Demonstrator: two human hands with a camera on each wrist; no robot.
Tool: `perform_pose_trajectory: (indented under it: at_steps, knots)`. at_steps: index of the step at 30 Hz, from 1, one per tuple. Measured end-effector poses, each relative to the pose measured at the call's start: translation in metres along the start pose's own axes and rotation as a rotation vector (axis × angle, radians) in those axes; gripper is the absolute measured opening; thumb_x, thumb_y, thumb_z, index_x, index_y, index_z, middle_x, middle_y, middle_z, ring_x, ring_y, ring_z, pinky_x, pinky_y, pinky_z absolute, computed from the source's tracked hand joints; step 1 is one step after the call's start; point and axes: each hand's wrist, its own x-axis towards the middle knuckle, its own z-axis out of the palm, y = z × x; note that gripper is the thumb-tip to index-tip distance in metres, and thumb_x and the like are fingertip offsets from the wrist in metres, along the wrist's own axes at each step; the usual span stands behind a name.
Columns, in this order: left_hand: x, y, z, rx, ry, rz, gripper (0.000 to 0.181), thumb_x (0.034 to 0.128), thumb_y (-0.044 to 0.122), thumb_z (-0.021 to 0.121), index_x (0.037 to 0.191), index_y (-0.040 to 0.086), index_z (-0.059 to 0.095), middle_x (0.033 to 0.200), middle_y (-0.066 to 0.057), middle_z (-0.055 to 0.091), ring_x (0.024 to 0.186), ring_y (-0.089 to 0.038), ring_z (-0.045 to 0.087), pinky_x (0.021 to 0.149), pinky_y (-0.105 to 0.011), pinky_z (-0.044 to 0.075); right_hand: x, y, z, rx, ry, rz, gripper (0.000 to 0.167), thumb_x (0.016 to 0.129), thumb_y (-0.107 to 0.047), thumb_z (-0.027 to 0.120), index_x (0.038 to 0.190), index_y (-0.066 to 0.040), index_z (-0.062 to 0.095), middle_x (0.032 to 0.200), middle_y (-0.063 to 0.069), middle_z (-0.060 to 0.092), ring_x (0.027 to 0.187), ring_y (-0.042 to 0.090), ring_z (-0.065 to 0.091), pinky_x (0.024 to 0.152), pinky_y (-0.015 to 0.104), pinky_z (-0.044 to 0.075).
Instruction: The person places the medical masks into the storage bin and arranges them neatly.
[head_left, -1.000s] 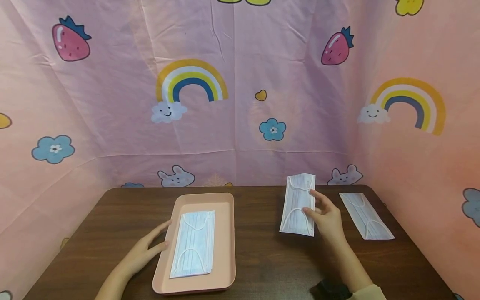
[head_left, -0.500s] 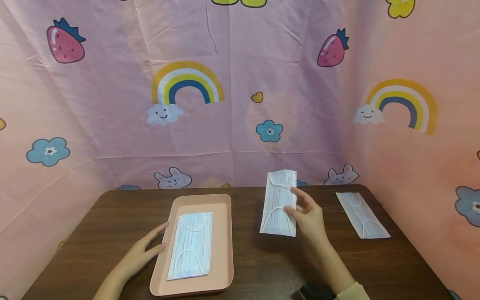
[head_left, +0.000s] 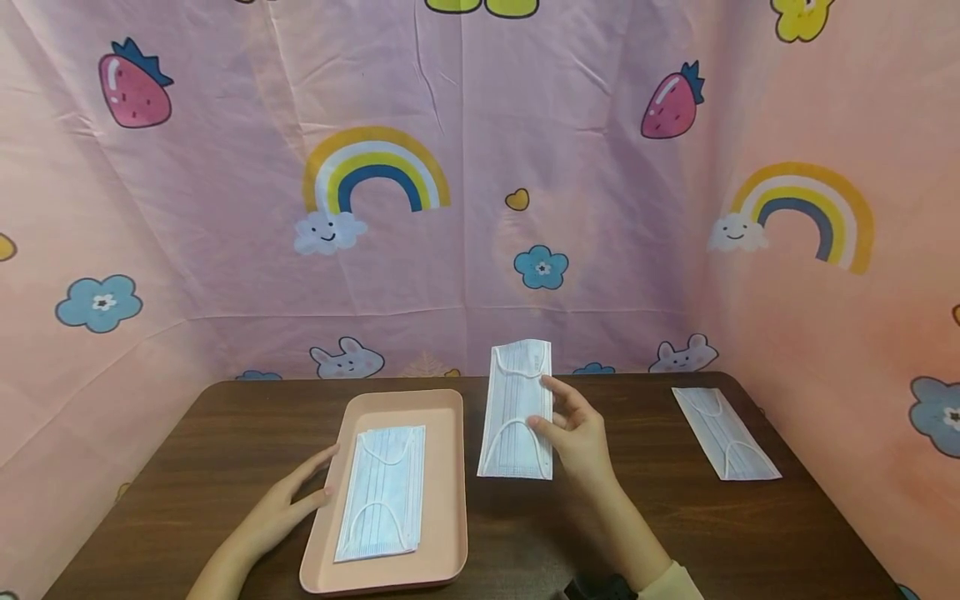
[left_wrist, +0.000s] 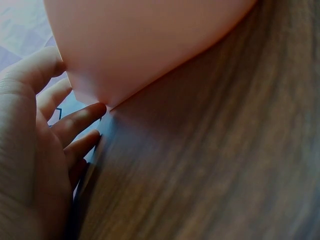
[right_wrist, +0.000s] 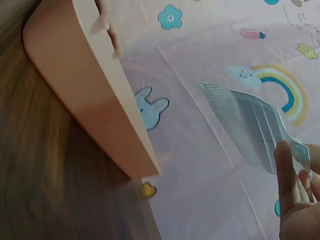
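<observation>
My right hand (head_left: 585,442) pinches a pleated face mask (head_left: 517,408) by its right edge, thumb in front, and holds it raised above the table, right of the tray. The right wrist view shows this pale mask (right_wrist: 245,122) bowed a little between the fingers. At the left, my left hand (head_left: 273,504) rests its fingertips and thumb against the side of a pink rectangular tray (head_left: 447,492); its fingers are loosely spread. Inside the tray lies a light blue face mask (head_left: 382,492) with white ear loops; its doubled edges suggest another under it.
Another face mask (head_left: 726,433) lies flat at the right of the dark wooden table (head_left: 630,517). A patterned pink cloth (head_left: 480,208) hangs behind and on both sides. Near the front edge, a black object (head_left: 600,587) sits by the right wrist.
My right hand has carried the mask leftward, from near the loose mask on the right toward the tray. The left hand keeps its place at the tray.
</observation>
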Motion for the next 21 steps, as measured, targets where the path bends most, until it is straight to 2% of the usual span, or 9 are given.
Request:
perform_pose_trajectory:
  at_steps: [7,12,18,21]
  knots:
    - [0.000,-0.001,0.000,0.001,0.004,-0.001,0.058,0.0931,0.025,0.063,0.146,0.018,0.040,0.140,-0.019,0.047,0.127,-0.044,0.038,0.097,-0.065,0.028,-0.001,0.002,0.023,0.053,-0.034,0.005,0.057,0.079,0.016,0.067,0.132,0.004,0.051,0.110,0.022,0.054,0.092,0.026,0.067,0.069,0.038,0.056]
    - [0.000,-0.001,0.000,0.006,0.000,-0.002,0.058,0.0936,0.025,0.063,0.147,0.020,0.040,0.140,-0.016,0.048,0.127,-0.041,0.040,0.097,-0.062,0.030,-0.004,0.004,0.039,0.089,-0.046,0.025,0.057,0.078,0.017,0.067,0.131,0.005,0.052,0.107,0.020,0.054,0.093,0.028,0.067,0.070,0.037,0.056]
    - [0.000,-0.001,0.000,-0.023,-0.003,-0.007,0.058,0.0936,0.024,0.063,0.146,0.020,0.040,0.141,-0.017,0.047,0.127,-0.043,0.039,0.097,-0.064,0.029,-0.007,0.009,0.057,0.130,-0.080,0.041,0.058,0.078,0.018,0.067,0.132,0.005,0.051,0.106,0.018,0.053,0.091,0.027,0.067,0.070,0.036,0.056]
    - [0.000,-0.001,0.000,-0.015,-0.001,-0.010,0.057,0.0939,0.025,0.062,0.147,0.021,0.040,0.140,-0.016,0.047,0.126,-0.039,0.041,0.097,-0.061,0.031,-0.009,0.011,0.066,0.137,-0.103,0.052,0.057,0.079,0.016,0.068,0.132,0.006,0.050,0.106,0.018,0.053,0.091,0.027,0.067,0.070,0.036,0.056]
